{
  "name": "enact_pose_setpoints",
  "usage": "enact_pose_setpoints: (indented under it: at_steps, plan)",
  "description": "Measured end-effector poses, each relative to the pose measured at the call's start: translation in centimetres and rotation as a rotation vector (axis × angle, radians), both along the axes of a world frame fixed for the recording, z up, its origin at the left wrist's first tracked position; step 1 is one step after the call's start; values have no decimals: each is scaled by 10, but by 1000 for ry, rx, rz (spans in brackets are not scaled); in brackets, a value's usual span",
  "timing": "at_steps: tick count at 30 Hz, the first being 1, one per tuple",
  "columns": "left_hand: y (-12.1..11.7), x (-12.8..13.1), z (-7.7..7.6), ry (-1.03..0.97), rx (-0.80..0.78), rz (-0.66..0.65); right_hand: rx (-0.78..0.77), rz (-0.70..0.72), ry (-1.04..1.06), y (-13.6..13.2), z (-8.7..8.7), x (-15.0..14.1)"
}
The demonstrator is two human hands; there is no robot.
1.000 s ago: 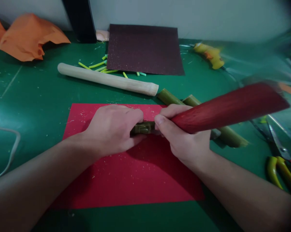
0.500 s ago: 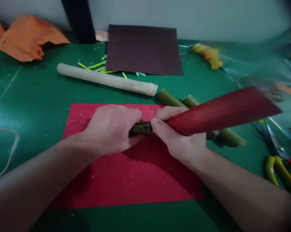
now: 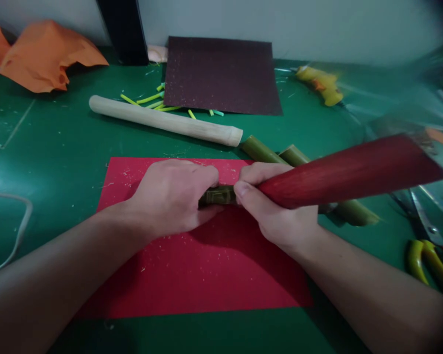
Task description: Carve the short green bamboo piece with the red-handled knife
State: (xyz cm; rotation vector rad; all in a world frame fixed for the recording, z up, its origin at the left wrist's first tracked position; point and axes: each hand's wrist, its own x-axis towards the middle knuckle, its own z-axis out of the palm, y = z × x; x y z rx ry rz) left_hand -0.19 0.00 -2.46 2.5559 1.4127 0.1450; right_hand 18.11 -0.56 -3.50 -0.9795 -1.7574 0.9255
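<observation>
My left hand [image 3: 177, 196] is closed around one end of a dark green bamboo piece [image 3: 219, 195], whose short middle part shows between my hands. My right hand [image 3: 280, 206] is closed, thumb on top, on a curled red sheet that looks like sandpaper [image 3: 346, 172]. The sheet sticks out to the right over that hand and widens to a pointed corner. The thumb and fingers of my right hand also meet the bamboo; how the sheet lies against it is hidden. Both hands are above a flat red sheet [image 3: 192, 285] sprinkled with pale dust.
Behind lie a pale bamboo stick [image 3: 166, 120], a dark brown sheet [image 3: 223, 76] over yellow-green strips, and crumpled orange paper [image 3: 48, 56]. Green bamboo pieces [image 3: 263, 149], a yellow glue gun [image 3: 320, 86] and scissors [image 3: 428, 250] are on the right. A pale cable [image 3: 22, 226] lies left.
The view has shifted slightly, so things appear a little further right. The free end of the curled red sheet reaches further right. Both hands keep their grip.
</observation>
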Motion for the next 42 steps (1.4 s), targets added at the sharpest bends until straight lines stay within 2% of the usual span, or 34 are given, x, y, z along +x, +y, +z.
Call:
enact_pose_setpoints:
  at_steps: [7,14,22,24,27,29,37,42]
  plan:
    - [1,0,0,-32,-31,-2,24,-196,137,2,-7,-2]
    - [0,0,0,-33,-32,17,-30,-41,34,1,-4,1]
    - [0,2,2,-9,-15,3,26,22,-17,3,1,1]
    - [1,2,2,-13,-18,-1,32,-36,7,3,-1,1]
    - [1,2,2,-12,-24,1,20,-204,112,3,-5,0]
    - [1,2,1,-8,-29,0,0,-236,149,4,-8,-1]
    - [0,2,0,-19,-18,21,-30,-116,123,3,-5,-1]
    - [-1,2,0,-6,13,7,32,-57,43,1,-3,-2]
